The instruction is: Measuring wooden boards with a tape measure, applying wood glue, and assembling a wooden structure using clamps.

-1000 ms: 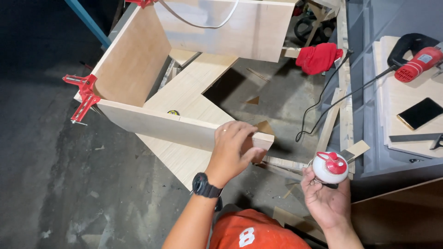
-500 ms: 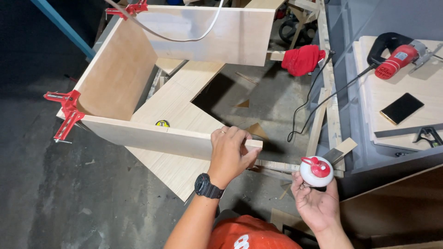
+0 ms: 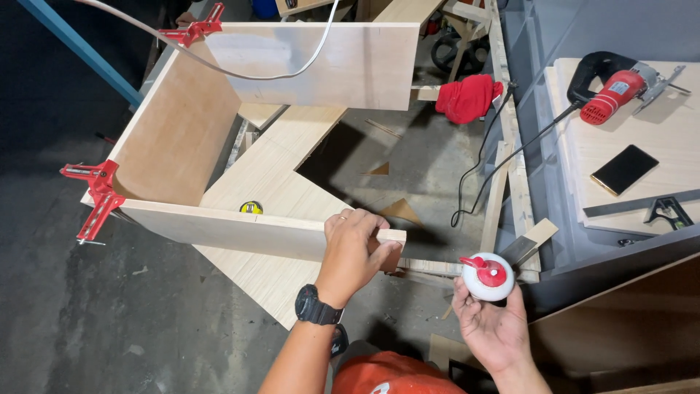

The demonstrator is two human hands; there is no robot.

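My left hand (image 3: 353, 248) grips the free end of the near plywood panel (image 3: 233, 228), fingers curled over its top edge. That panel stands on edge and joins a left panel (image 3: 179, 135) and a far panel (image 3: 328, 66) in a U shape. My right hand (image 3: 490, 321) holds a white glue bottle with a red cap (image 3: 487, 276), raised just right of the panel's end. A black watch sits on my left wrist.
Red corner clamps (image 3: 96, 193) (image 3: 193, 31) hold two corners. A yellow tape measure (image 3: 251, 208) lies inside on flat plywood. On the bench at right are a red jigsaw (image 3: 620, 86), a black phone (image 3: 624, 169) and a square (image 3: 667, 211). A red cloth (image 3: 468, 98) hangs further back.
The view has shifted, so the frame sits lower and further right in view. My left hand keeps its grip on the panel end. The glue bottle stays beside it in my right hand.
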